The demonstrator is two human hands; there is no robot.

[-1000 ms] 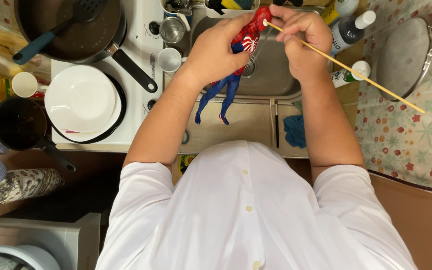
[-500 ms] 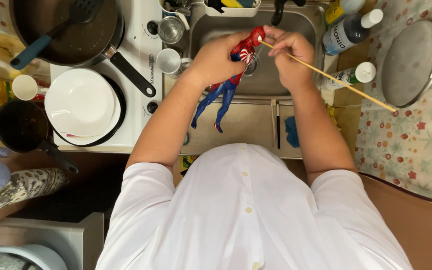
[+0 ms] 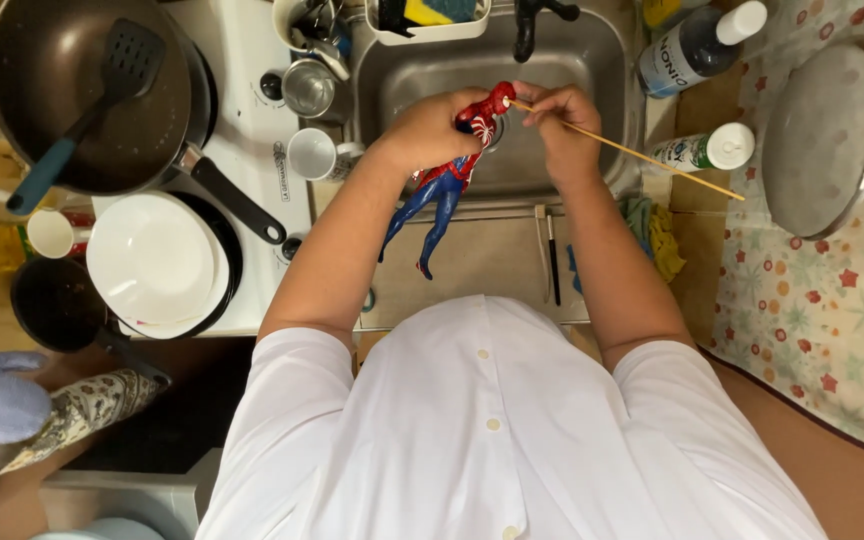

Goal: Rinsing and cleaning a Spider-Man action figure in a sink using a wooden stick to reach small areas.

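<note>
Left hand point(image 3: 432, 130) grips figure point(image 3: 449, 178); right hand point(image 3: 564, 130) pinches skewer point(image 3: 642, 155).

White stovetop point(image 3: 242, 60): dark pan point(image 3: 82, 90), stacked plates point(image 3: 157, 262), mug point(image 3: 314, 155). Steel sink point(image 3: 602, 60) alongside.

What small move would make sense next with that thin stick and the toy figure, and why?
Probably a slight push of the stick tip along the figure's head: the right hand already holds the tip there, and the left hand holds the figure over the sink.
</note>
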